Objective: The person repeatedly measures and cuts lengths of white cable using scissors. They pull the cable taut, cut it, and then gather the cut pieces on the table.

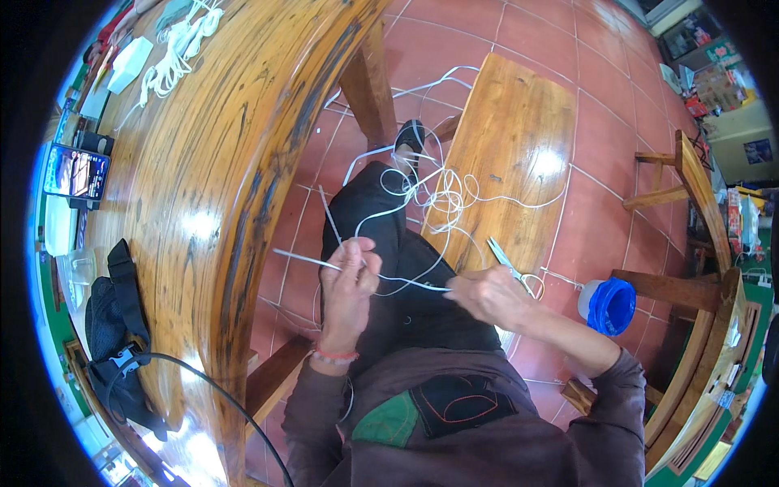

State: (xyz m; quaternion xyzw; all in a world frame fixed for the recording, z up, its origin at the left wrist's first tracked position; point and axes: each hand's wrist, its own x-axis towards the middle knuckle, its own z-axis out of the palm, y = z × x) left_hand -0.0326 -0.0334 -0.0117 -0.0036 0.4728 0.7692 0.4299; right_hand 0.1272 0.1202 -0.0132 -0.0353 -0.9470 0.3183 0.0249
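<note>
I saw a thin white cord [406, 282], smooth and plastic-looking, pinched between my left hand [347, 280] and right hand [487, 296]. The table [235, 162] and bench [507, 154] were glossy varnished wood. The scissors [507, 261] looked like bright metal; the floor tiles [600, 203] were semi-gloss red.

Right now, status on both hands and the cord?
Left hand pinching white cord. Right hand gripping its other end, cord taut between. Loose cord tangled over lap; scissors on bench.
</note>
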